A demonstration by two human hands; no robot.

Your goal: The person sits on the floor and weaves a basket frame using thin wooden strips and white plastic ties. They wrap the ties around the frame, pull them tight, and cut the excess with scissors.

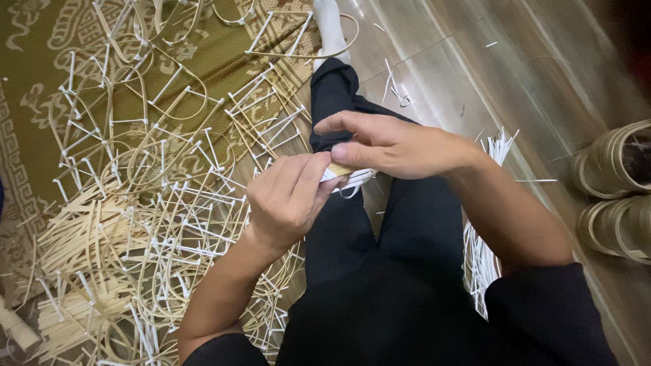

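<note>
At the centre of the frame, a thin bamboo strip (pixel 339 169) bound with white strands (pixel 356 179) sat pinched between both hands above the person's black-trousered legs (pixel 380 271). From my remote view, the left hand (pixel 288 196) was closed around the strip's near end, thumb and forefinger pressed on it. The right hand (pixel 390 144) gripped it from the other side, thumb flat along the strip and fingers curled over the top. How much of the strip lay hidden inside the two grips, I could not tell.

Just right of the legs, a bundle of white strands (pixel 481 237) lay on the wooden floor (pixel 475 61). Filling the left half of the frame, a tangled heap of bent bamboo frames (pixel 176 183) tied with white joints spread across a patterned olive mat (pixel 41 88). At lower left lay a pile of flat pale strips (pixel 81 237). At the right edge sat two coils of bamboo hoops (pixel 614 196).
</note>
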